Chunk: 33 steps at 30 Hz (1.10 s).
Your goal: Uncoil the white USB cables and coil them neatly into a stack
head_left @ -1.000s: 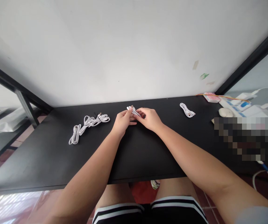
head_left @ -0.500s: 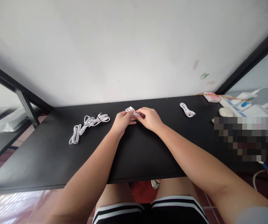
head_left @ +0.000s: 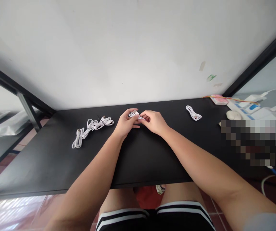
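Observation:
Both my hands meet over the middle of a black table (head_left: 56,166), near its far edge. My left hand (head_left: 125,123) and my right hand (head_left: 154,121) pinch a small coiled white cable (head_left: 135,115) between their fingers, just above the tabletop. Part of the coil is hidden by my fingers. To the left, several white cables (head_left: 92,126) lie loose in a row. One bundled white cable (head_left: 193,113) lies alone to the right.
A white wall stands right behind the table. At the right end are a pink box (head_left: 218,99), a white power strip (head_left: 246,109), a round white object (head_left: 233,115) and a blurred patch. White cords (head_left: 272,186) hang off the right side.
My hands have stayed in place and turned the small coil a little; its end now sits lower between my fingers. The view has shifted slightly.

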Each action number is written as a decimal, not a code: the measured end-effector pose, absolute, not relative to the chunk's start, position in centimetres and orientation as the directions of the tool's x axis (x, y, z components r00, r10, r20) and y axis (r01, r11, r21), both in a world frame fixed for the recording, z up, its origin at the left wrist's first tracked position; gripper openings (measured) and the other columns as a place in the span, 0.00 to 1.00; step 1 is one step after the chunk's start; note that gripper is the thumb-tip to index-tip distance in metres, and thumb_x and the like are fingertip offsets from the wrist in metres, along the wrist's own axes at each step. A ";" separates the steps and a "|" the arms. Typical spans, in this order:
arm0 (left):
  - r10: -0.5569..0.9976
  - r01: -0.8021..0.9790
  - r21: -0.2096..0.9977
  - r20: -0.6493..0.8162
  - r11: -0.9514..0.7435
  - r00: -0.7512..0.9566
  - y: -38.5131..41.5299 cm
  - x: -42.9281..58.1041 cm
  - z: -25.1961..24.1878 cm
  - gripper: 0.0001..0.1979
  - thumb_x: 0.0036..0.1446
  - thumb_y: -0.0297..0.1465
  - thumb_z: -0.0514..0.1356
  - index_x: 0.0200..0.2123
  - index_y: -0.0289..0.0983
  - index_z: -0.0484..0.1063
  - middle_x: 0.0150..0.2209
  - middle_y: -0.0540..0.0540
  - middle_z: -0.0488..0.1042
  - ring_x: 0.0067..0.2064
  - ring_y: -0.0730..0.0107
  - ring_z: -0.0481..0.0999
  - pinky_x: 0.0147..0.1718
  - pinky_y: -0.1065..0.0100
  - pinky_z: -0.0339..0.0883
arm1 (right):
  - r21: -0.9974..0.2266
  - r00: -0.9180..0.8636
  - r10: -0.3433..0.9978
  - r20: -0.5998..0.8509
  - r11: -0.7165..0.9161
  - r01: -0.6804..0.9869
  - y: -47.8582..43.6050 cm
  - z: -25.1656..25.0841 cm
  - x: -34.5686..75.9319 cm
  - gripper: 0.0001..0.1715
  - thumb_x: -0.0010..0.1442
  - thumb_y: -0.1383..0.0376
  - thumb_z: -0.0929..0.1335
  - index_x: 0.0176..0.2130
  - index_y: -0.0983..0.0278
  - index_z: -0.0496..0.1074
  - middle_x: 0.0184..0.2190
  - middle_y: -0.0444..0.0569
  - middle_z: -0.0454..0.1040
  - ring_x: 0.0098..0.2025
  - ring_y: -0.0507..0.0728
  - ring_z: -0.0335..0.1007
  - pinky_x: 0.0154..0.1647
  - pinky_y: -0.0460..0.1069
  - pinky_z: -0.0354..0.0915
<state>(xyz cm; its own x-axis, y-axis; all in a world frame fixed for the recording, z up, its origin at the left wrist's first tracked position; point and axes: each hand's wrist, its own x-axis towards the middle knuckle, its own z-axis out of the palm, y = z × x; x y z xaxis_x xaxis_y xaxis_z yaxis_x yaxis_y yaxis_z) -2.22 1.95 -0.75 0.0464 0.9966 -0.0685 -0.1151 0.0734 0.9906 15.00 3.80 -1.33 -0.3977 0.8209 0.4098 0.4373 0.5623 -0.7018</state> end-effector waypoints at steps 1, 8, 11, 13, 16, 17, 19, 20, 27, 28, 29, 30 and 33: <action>0.997 -0.097 0.993 -0.063 0.067 0.041 1.9 -2.2 -0.8 0.22 0.53 0.38 0.69 0.49 0.38 0.71 0.34 0.46 0.78 0.33 0.66 0.82 0.28 0.68 0.78 | -0.707 -0.402 0.823 0.402 0.558 0.435 3.8 -1.4 15.0 0.06 0.61 0.61 0.71 0.36 0.61 0.76 0.31 0.46 0.78 0.29 0.53 0.71 0.33 0.48 0.64; 0.997 -0.111 0.992 -0.071 0.066 -0.040 2.0 -1.7 -1.0 0.13 0.51 0.33 0.68 0.35 0.35 0.68 0.25 0.50 0.73 0.27 0.70 0.79 0.29 0.67 0.78 | -0.750 -0.404 0.835 0.374 0.528 0.398 3.8 -1.5 14.9 0.07 0.60 0.60 0.73 0.35 0.61 0.75 0.31 0.46 0.79 0.30 0.53 0.74 0.33 0.48 0.67; 0.994 -0.134 0.988 -0.081 0.072 -0.068 2.1 -1.6 -1.0 0.13 0.51 0.31 0.68 0.36 0.36 0.66 0.24 0.52 0.72 0.26 0.70 0.79 0.29 0.66 0.78 | -0.763 -0.399 0.838 0.373 0.522 0.382 3.8 -1.5 14.9 0.07 0.60 0.60 0.72 0.35 0.61 0.75 0.31 0.46 0.79 0.30 0.53 0.74 0.33 0.48 0.68; 0.996 -0.151 0.986 -0.074 0.066 -0.052 2.1 -1.7 -1.0 0.14 0.50 0.31 0.68 0.38 0.37 0.67 0.24 0.52 0.72 0.26 0.71 0.79 0.30 0.66 0.78 | -0.764 -0.393 0.840 0.374 0.520 0.383 3.8 -1.4 14.8 0.07 0.60 0.60 0.72 0.35 0.61 0.76 0.31 0.46 0.79 0.30 0.53 0.74 0.33 0.49 0.68; 0.998 -0.161 0.985 -0.052 0.055 0.024 2.2 -2.2 -1.2 0.13 0.50 0.33 0.69 0.37 0.35 0.71 0.27 0.50 0.74 0.29 0.71 0.79 0.32 0.67 0.78 | -0.761 -0.384 0.841 0.381 0.521 0.386 3.7 -1.4 14.8 0.07 0.59 0.60 0.73 0.35 0.61 0.76 0.31 0.46 0.79 0.31 0.53 0.74 0.35 0.49 0.69; 0.998 -0.163 0.985 -0.047 0.055 0.049 2.3 -2.3 -1.3 0.13 0.50 0.34 0.69 0.37 0.35 0.72 0.28 0.49 0.75 0.30 0.71 0.80 0.33 0.66 0.79 | -0.764 -0.381 0.843 0.379 0.518 0.385 3.7 -1.4 14.9 0.07 0.59 0.60 0.73 0.35 0.61 0.77 0.31 0.46 0.79 0.31 0.53 0.74 0.35 0.49 0.69; 0.995 -0.173 0.983 -0.042 0.057 0.090 2.4 -2.7 -1.4 0.14 0.50 0.35 0.70 0.37 0.34 0.74 0.31 0.48 0.76 0.32 0.70 0.81 0.36 0.65 0.79 | -0.774 -0.375 0.848 0.374 0.508 0.377 3.8 -1.4 15.0 0.07 0.59 0.60 0.73 0.35 0.61 0.77 0.31 0.46 0.79 0.31 0.54 0.74 0.35 0.49 0.69; 0.993 -0.177 0.982 -0.041 0.060 0.108 2.4 -2.9 -1.4 0.15 0.50 0.35 0.70 0.38 0.34 0.74 0.31 0.48 0.76 0.33 0.70 0.81 0.38 0.64 0.79 | -0.780 -0.372 0.850 0.373 0.505 0.370 3.8 -1.5 15.1 0.07 0.59 0.60 0.73 0.35 0.61 0.77 0.31 0.46 0.79 0.31 0.54 0.74 0.35 0.49 0.69; 0.981 -0.202 0.977 -0.033 0.072 0.191 2.5 -3.7 -1.2 0.17 0.52 0.35 0.70 0.43 0.37 0.73 0.32 0.47 0.79 0.35 0.66 0.83 0.41 0.60 0.79 | -0.792 -0.362 0.847 0.389 0.508 0.338 3.8 -1.2 15.3 0.08 0.59 0.58 0.73 0.35 0.61 0.78 0.31 0.46 0.79 0.31 0.53 0.74 0.35 0.49 0.70; 0.980 -0.200 0.978 -0.017 0.058 0.199 2.5 -3.7 -1.2 0.16 0.52 0.36 0.69 0.43 0.36 0.73 0.33 0.46 0.79 0.36 0.66 0.83 0.42 0.60 0.78 | -0.792 -0.359 0.848 0.390 0.508 0.338 3.8 -1.2 15.3 0.09 0.59 0.58 0.73 0.35 0.61 0.78 0.31 0.46 0.80 0.31 0.54 0.74 0.36 0.49 0.70; 0.978 -0.195 0.980 -0.003 0.044 0.207 2.5 -3.7 -1.2 0.14 0.53 0.36 0.69 0.41 0.36 0.75 0.34 0.45 0.80 0.37 0.65 0.83 0.43 0.60 0.78 | -0.794 -0.357 0.849 0.389 0.505 0.338 3.8 -1.1 15.4 0.09 0.59 0.58 0.73 0.35 0.61 0.79 0.31 0.46 0.80 0.31 0.54 0.74 0.36 0.50 0.70; 0.976 -0.188 0.982 0.008 0.034 0.216 2.5 -3.7 -1.3 0.13 0.54 0.36 0.68 0.39 0.35 0.76 0.36 0.44 0.80 0.38 0.65 0.83 0.44 0.60 0.78 | -0.798 -0.354 0.852 0.384 0.500 0.336 3.8 -1.1 15.4 0.09 0.59 0.58 0.73 0.35 0.61 0.79 0.31 0.46 0.80 0.31 0.54 0.74 0.36 0.50 0.70; 0.972 -0.141 0.990 0.028 0.006 0.234 2.4 -3.8 -1.2 0.12 0.54 0.35 0.67 0.39 0.34 0.78 0.40 0.41 0.81 0.41 0.63 0.83 0.47 0.58 0.77 | -0.817 -0.347 0.863 0.366 0.477 0.325 4.0 -1.1 15.5 0.09 0.59 0.58 0.73 0.36 0.61 0.79 0.31 0.47 0.80 0.31 0.54 0.74 0.36 0.50 0.70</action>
